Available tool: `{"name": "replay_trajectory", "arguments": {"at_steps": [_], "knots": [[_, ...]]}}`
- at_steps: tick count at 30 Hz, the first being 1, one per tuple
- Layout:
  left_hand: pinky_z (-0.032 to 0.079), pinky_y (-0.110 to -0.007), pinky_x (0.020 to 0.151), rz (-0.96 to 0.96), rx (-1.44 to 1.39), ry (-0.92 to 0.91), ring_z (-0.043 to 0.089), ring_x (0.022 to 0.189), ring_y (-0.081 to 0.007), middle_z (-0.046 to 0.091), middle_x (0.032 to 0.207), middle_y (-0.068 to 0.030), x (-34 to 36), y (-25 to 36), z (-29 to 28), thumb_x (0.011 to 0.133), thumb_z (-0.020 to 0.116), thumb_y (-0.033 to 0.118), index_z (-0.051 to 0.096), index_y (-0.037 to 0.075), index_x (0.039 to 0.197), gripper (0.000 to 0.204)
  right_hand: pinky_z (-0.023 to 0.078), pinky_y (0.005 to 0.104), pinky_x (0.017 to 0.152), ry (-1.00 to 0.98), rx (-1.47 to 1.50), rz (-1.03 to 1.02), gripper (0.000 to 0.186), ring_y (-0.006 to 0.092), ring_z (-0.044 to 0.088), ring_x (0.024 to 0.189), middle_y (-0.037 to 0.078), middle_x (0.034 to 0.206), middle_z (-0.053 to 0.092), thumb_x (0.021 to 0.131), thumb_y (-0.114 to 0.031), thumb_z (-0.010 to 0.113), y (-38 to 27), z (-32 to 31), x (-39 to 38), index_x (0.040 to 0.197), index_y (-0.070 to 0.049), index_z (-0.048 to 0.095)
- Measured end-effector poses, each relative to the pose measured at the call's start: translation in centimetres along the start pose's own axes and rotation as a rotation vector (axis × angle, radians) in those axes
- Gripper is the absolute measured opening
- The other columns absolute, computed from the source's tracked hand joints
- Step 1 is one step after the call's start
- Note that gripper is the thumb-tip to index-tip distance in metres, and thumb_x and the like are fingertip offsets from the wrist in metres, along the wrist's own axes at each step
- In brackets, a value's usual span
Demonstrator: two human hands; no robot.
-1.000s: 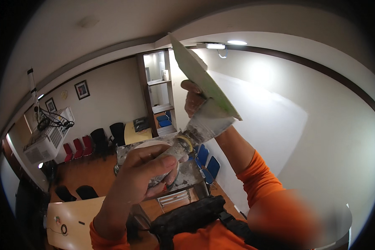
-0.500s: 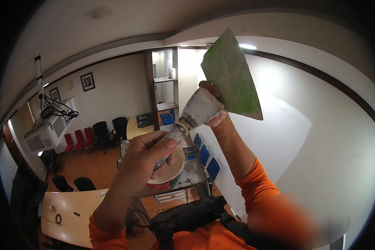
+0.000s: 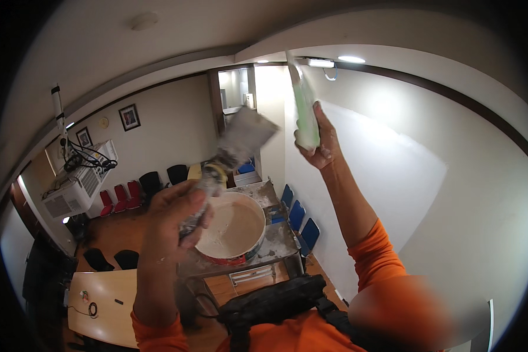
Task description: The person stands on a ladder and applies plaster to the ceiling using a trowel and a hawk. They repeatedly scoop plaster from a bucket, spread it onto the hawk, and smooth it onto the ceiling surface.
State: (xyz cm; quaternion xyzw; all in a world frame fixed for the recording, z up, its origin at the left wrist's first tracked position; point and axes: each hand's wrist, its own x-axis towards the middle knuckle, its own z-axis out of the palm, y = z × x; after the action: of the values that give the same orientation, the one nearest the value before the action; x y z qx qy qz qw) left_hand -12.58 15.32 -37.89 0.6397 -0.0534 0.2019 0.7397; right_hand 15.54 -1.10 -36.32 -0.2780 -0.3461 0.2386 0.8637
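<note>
My left hand [image 3: 179,220] is closed round the handle of a putty knife [image 3: 246,138], whose wide, smeared blade points up and to the right, slightly blurred. Raised farther right, my right hand [image 3: 324,141] grips a green plastering spreader [image 3: 303,108], seen nearly edge-on beside the wall. The two tools are apart. Below the putty knife stands a round bucket [image 3: 232,229] with pale, creamy compound inside and a red patch low on its side.
The bucket stands on a spattered work platform [image 3: 276,249]. A white wall [image 3: 381,176] with a brighter coated patch rises at the right. Blue chairs [image 3: 297,214] line its foot. A projector [image 3: 82,176] hangs at the left above a wooden table [image 3: 102,299].
The putty knife has come away from the spreader, moving left and down. My right hand has turned the spreader from its broad face to nearly edge-on. More of the bucket shows.
</note>
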Motion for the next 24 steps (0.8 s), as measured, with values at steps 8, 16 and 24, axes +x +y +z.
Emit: {"name": "replay_trajectory", "arguments": {"at_steps": [8, 16, 24], "knots": [[0.024, -0.019, 0.033, 0.034, 0.153, 0.103, 0.034, 0.034, -0.0050, 0.056, 0.067, -0.0061, -0.1, -0.9, -0.1, 0.093, 0.054, 0.024, 0.059, -0.004, 0.104, 0.031, 0.049, 0.0282, 0.047, 0.049, -0.333, -0.444, 0.043, 0.0197, 0.062, 0.063, 0.010, 0.091, 0.063, 0.094, -0.037, 0.060, 1.6, 2.1, -2.1, 0.118, -0.003, 0.049], [0.025, -0.019, 0.035, 0.070, 0.217, 0.179, 0.034, 0.035, -0.0048, 0.056, 0.068, -0.0050, 0.7, -0.7, 0.8, 0.092, 0.056, 0.026, 0.059, -0.003, 0.102, 0.031, 0.056, 0.0350, 0.071, 0.074, -0.649, -0.786, 0.024, 0.0179, 0.063, 0.089, 0.010, 0.099, 0.065, 0.095, -0.018, 0.061, 3.2, 0.2, -3.1, 0.107, 0.002, 0.059], [0.025, -0.019, 0.035, 0.078, 0.219, 0.148, 0.033, 0.037, -0.0048, 0.056, 0.068, -0.0058, 0.5, -0.8, 0.7, 0.092, 0.056, 0.025, 0.059, -0.003, 0.099, 0.029, 0.056, 0.0403, 0.077, 0.037, -0.492, -0.707, 0.027, 0.0223, 0.067, 0.084, 0.010, 0.097, 0.066, 0.095, -0.023, 0.061, 3.0, 0.8, -3.7, 0.105, 0.002, 0.059]]}}
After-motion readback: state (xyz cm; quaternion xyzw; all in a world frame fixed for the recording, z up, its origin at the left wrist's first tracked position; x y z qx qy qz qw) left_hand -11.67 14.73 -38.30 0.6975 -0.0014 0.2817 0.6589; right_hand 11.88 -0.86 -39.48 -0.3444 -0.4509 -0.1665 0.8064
